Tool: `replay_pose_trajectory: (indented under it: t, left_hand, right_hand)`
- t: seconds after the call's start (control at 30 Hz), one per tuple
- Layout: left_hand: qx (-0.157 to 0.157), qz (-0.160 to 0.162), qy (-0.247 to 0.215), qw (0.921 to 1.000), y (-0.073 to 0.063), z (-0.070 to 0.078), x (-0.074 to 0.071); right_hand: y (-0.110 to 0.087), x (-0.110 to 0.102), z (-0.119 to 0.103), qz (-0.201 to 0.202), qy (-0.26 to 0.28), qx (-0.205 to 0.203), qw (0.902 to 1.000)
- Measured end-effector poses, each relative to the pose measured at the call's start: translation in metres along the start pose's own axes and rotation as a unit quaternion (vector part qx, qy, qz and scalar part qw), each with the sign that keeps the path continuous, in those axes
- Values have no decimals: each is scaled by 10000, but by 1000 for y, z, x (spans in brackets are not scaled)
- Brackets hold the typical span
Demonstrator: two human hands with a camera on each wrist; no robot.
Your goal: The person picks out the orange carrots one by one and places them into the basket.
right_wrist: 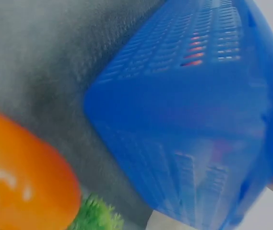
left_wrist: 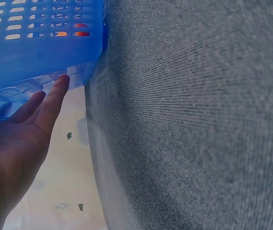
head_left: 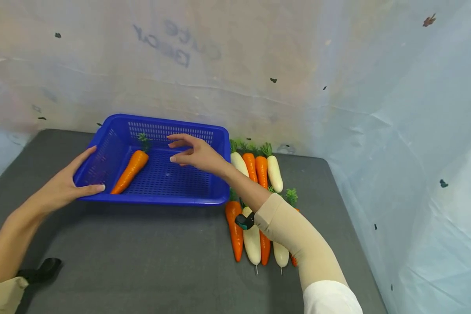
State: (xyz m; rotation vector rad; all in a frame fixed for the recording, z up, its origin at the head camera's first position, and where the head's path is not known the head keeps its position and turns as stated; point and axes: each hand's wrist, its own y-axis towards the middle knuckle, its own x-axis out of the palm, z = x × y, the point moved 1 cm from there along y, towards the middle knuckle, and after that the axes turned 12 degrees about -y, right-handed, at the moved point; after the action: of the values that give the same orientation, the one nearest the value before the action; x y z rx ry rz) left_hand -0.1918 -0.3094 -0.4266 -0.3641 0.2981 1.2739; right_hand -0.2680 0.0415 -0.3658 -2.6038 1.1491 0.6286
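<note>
A blue plastic basket (head_left: 172, 201) with slotted walls stands at the back of the dark table. My left hand (head_left: 63, 185) holds it by its left end, thumb over the front rim and fingers along the side. In the left wrist view, two fingers (left_wrist: 54, 103) reach along its outer wall. One orange carrot (head_left: 131, 170) with a green top lies slantwise inside, on the left. Above the basket's middle is my right hand (head_left: 200, 153), its fingers loosely bent with nothing between them. The right forearm crosses over the right rim and hides some vegetables.
Right of the basket lie two rows of carrots (head_left: 234, 229) and white radishes (head_left: 275, 174), partly under my right arm. A nearby carrot (right_wrist: 26, 177) shows beside the basket in the right wrist view. Behind the table (head_left: 149, 261) hangs a pale plastic sheet (head_left: 235, 56).
</note>
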Motion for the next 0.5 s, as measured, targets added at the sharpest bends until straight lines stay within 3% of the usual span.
replay_pose_trajectory:
  t: [0.2, 0.5]
  left_hand:
    - [-108, 20, -20, 9999, -2, 1, -1]
    - [-126, 42, -96, 9999, -2, 2, 0]
  right_hand:
    - [-20, -11, -6, 50, -131, 197, 9997]
    - [-54, -29, -3, 239, 140, 24, 9996]
